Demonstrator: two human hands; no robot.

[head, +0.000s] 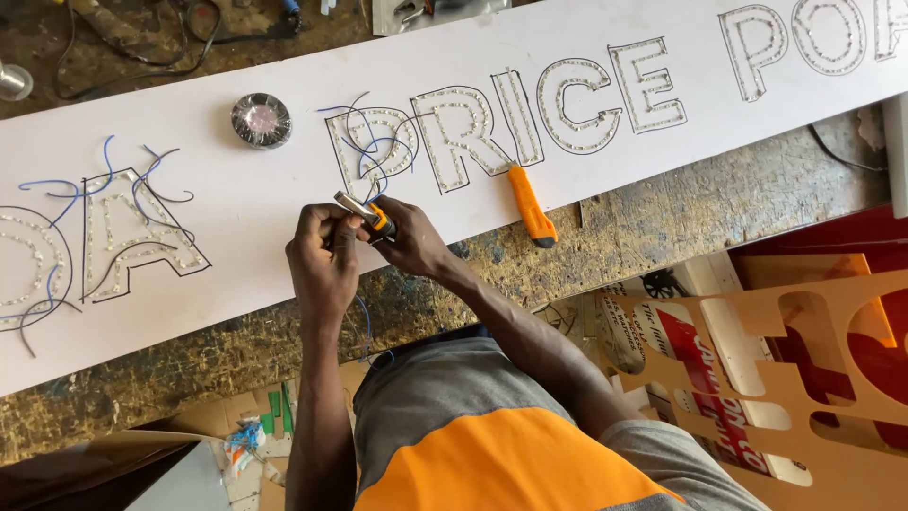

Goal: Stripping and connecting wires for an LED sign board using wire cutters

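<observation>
At centre frame, over the white sign board [236,227], the left hand [323,257] pinches a thin blue wire [364,317] in closed fingers while the right hand [409,241] grips an orange-handled cutter [367,214], best kept steady, blade angled away.

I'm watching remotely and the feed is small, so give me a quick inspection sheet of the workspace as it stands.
Surface: long white sign board on a worn, paint-flecked bench.
Job's things: small orange-and-metal hand tool and a thin blue wire, both hands on them.
Clutter: orange utility knife, roll of black tape.
Grippers: left hand and right hand closed together around the tool.
Cables: loose blue and black wires over the outlined letters.
Surroundings: orange cut-out stencil boards, scraps below.
</observation>
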